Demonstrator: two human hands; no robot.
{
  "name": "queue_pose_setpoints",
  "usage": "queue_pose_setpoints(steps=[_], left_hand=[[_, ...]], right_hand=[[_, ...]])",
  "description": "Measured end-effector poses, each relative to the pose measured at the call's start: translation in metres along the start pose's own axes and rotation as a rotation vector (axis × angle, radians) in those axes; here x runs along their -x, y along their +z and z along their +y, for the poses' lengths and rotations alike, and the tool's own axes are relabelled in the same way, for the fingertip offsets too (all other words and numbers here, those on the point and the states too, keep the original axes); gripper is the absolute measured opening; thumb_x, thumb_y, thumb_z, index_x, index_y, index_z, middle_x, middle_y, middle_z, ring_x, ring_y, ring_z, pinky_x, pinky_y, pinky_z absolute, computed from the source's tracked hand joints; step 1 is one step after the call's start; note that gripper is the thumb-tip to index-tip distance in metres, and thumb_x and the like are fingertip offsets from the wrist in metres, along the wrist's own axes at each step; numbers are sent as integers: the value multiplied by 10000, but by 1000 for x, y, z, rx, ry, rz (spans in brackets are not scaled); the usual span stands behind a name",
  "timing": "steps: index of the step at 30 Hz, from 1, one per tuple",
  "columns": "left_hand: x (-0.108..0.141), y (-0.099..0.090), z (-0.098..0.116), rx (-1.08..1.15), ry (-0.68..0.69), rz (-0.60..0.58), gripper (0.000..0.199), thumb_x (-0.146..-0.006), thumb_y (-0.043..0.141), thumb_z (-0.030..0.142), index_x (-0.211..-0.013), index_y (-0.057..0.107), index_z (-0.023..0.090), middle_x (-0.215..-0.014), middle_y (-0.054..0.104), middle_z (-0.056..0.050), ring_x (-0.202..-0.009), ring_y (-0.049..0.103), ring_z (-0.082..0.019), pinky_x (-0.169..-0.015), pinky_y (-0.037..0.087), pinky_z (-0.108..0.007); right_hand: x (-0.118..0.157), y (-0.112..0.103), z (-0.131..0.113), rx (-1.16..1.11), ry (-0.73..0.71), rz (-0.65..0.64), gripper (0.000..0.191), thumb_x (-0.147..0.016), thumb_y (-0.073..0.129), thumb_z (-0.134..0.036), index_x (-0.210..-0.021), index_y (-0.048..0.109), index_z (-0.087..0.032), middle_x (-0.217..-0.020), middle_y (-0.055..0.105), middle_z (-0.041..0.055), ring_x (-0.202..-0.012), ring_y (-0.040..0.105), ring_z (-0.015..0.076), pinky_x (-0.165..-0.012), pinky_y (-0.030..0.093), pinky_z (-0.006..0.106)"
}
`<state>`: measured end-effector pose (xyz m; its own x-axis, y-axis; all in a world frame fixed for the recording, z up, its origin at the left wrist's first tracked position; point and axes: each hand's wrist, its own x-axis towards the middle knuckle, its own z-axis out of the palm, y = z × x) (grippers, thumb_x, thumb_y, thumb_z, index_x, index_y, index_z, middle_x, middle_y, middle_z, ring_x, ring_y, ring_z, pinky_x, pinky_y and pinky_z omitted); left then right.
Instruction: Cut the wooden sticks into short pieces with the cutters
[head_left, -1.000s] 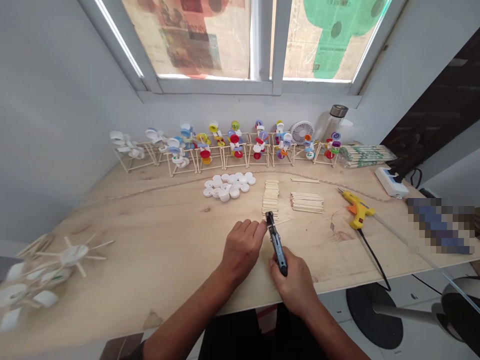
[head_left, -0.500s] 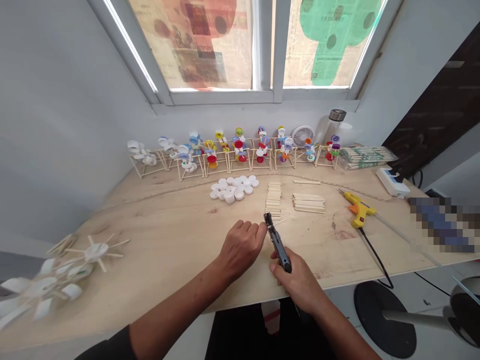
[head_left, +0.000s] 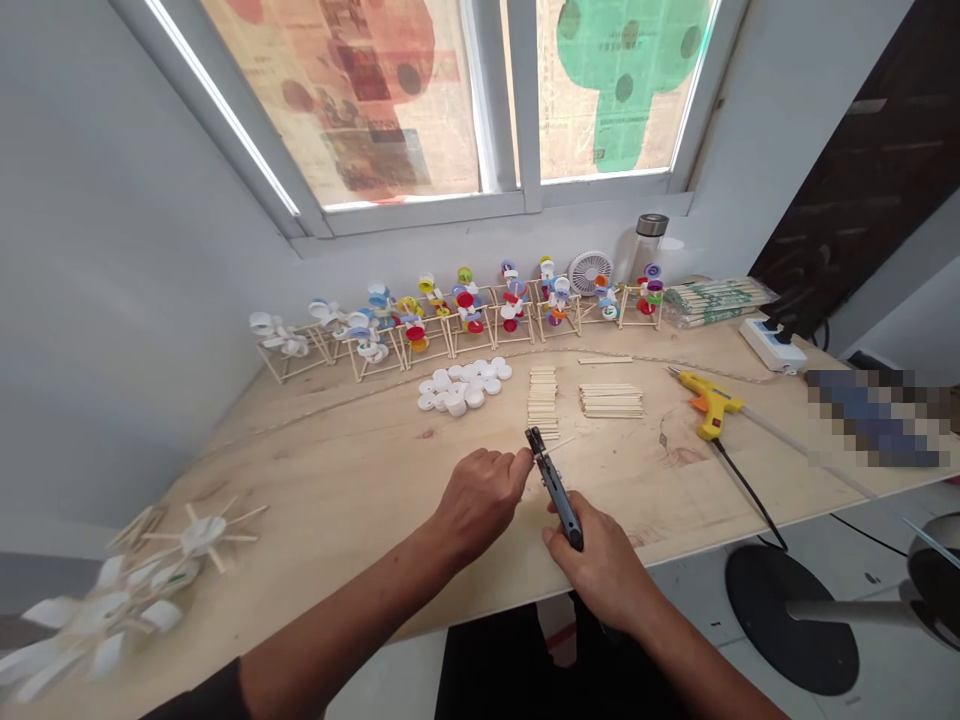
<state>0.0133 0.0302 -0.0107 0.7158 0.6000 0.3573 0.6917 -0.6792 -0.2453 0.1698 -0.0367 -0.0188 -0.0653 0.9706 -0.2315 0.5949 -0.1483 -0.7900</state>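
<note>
My left hand (head_left: 484, 495) is closed, its thumb and finger pinching one end of a thin wooden stick (head_left: 559, 444). The stick lies across the jaws of dark grey pliers (head_left: 556, 492), and its free end sticks out to their right. My right hand (head_left: 600, 560) is wrapped around the handles of these pliers; part of the handles is hidden under the palm. Just beyond the jaws lies a column of short cut sticks (head_left: 542, 395). To its right is a stack of longer sticks (head_left: 611, 400), and to its left a cluster of white bottle caps (head_left: 461, 385).
A yellow glue gun (head_left: 709, 403) lies at right, its cord running over the table edge. Along the wall stand several stick frames with coloured caps (head_left: 469, 315), a small fan (head_left: 590, 273) and a bottle (head_left: 649, 248). Cap-and-stick wheels (head_left: 204, 537) lie at left. A power strip (head_left: 772, 345) sits far right.
The view has tilted and shifted slightly. The stick across the pliers' jaws now shows more clearly on their right side. Both hands keep nearly the same position and hold.
</note>
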Motion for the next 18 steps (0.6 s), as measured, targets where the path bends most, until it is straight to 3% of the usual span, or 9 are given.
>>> queue_pose_setpoints(steps=[6,9,13,18], left_hand=[[4,10,0,53,-11,136,210,-829,339,61,-805,536,127,-529,513,-7,-466,459,-136,-485,322,-256],[6,13,0,123,-28,148,207,-840,342,87,-767,530,136,-493,490,7,-443,439,-128,-465,299,-242],[9,8,0,319,-91,65,199,-860,328,142,-762,501,159,-469,474,25,-421,427,-119,-434,262,-220],[10,-5,0,647,-205,-104,205,-885,306,222,-805,486,169,-535,504,17,-465,466,-107,-471,305,-200]], right_hand=[[6,1,-2,32,9,15,177,-764,484,-277,-919,528,-202,-688,580,3,-643,527,166,-573,328,237],[8,1,-2,66,-8,34,150,-765,487,-275,-892,519,-203,-686,577,1,-645,528,166,-577,318,237],[12,0,-2,120,-35,50,106,-768,488,-270,-852,501,-207,-672,569,-4,-625,521,160,-565,299,233],[15,-1,-2,153,-71,63,101,-769,480,-255,-861,487,-213,-697,575,-6,-635,525,164,-568,300,233]])
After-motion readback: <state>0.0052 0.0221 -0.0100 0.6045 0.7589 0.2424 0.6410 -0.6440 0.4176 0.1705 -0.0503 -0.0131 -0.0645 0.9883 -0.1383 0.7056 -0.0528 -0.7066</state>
